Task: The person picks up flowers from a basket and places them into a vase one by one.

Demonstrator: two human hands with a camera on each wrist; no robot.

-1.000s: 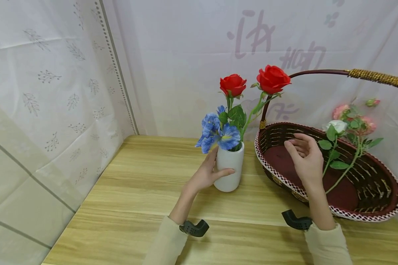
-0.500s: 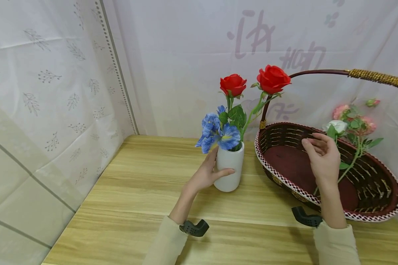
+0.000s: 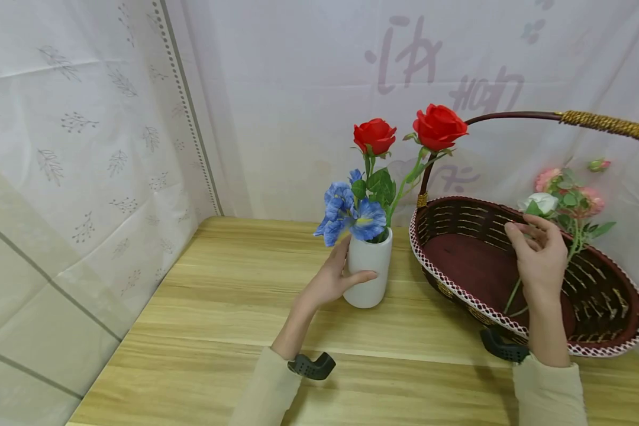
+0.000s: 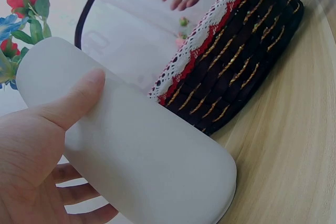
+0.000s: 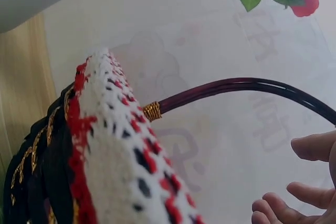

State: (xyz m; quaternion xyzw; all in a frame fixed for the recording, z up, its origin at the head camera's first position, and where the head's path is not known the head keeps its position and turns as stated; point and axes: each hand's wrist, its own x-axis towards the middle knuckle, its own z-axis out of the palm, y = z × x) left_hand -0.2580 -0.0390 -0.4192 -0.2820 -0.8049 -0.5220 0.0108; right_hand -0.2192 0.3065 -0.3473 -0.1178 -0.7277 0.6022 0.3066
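My left hand (image 3: 330, 281) grips a white vase (image 3: 370, 275) standing on the table. In the left wrist view its thumb (image 4: 84, 95) lies across the side while the fingers wrap behind. Two red roses (image 3: 439, 128) and blue irises (image 3: 370, 220) stand in the vase. Over the wicker basket (image 3: 414, 236), my right hand (image 3: 543, 257) hovers with loosely bent fingers and nothing held, just below a white rose (image 3: 541, 202). That rose leans inside the basket with pink flowers (image 3: 593, 201); the hand hides part of their stems. Thumb and fingers (image 5: 310, 195) are apart in the right wrist view.
A dark arched handle with gold wrapping (image 3: 607, 124) rises over the basket. White printed cloth (image 3: 298, 118) hangs behind the wooden table (image 3: 234, 284) and along its left side. Each wrist carries a black mount (image 3: 314, 367).
My right hand has moved rightward over the basket, from its left part to the stems below the white rose. The left hand and vase have stayed put.
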